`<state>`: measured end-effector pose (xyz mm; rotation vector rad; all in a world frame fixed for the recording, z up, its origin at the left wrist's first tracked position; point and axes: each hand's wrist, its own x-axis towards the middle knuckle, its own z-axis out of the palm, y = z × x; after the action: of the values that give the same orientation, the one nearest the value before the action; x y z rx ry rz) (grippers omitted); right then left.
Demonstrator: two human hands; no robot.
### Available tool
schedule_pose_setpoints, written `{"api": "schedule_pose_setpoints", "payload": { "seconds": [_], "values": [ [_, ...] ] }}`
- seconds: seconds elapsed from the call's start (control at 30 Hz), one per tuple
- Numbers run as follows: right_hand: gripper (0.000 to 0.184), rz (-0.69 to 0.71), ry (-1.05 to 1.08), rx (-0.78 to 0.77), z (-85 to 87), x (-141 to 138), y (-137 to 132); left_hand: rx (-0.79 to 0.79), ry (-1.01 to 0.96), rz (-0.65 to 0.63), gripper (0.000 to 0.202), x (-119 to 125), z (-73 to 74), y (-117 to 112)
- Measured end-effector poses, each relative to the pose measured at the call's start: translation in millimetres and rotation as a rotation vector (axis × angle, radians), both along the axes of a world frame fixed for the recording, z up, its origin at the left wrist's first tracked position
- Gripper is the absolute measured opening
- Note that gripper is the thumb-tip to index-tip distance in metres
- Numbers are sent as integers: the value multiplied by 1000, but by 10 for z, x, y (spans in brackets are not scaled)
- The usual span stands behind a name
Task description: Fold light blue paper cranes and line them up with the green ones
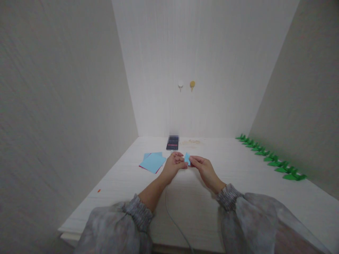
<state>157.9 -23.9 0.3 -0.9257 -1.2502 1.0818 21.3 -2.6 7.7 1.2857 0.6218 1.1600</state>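
A small folded piece of light blue origami paper (187, 158) is held up between my two hands over the middle of the table. My left hand (175, 164) pinches its lower left side with thumb and fingers. From the right, my right hand (203, 168) grips its other edge between thumb and fingertips. Parts of the folded paper are hidden behind the fingers. Just left of my left hand lie flat blue paper sheets (153, 162), with a red edge showing beneath them.
A phone (172, 143) lies at the back, and a white cable (174, 223) runs to the front edge. Several green folded paper figures (272, 158) line the right side. An orange scrap (99, 191) lies at left. Two hooks (192, 84) are on the back wall; walls enclose both sides.
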Motion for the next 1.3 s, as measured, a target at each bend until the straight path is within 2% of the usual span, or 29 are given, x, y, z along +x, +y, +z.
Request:
{"api": "schedule_pose_setpoints", "payload": {
  "seconds": [0.17, 0.53, 0.8, 1.03, 1.3],
  "values": [
    [22, 37, -13, -19, 35, -27, -33, -39, -57, 48, 46, -15, 38, 13],
    [13, -8, 14, 13, 27, -32, -25, -46, -107, -9, 46, -24, 65, -19],
    [19, -32, 61, 50, 27, -12, -3, -51, -71, -20, 28, -28, 50, -13],
    [21, -8, 82, 134, 9, 6, 17, -43, -100, -33, 27, -19, 34, -7],
    [22, 26, 63, 184, 42, -1, -6, -38, -89, 11, 29, -17, 62, 0]
  ]
}}
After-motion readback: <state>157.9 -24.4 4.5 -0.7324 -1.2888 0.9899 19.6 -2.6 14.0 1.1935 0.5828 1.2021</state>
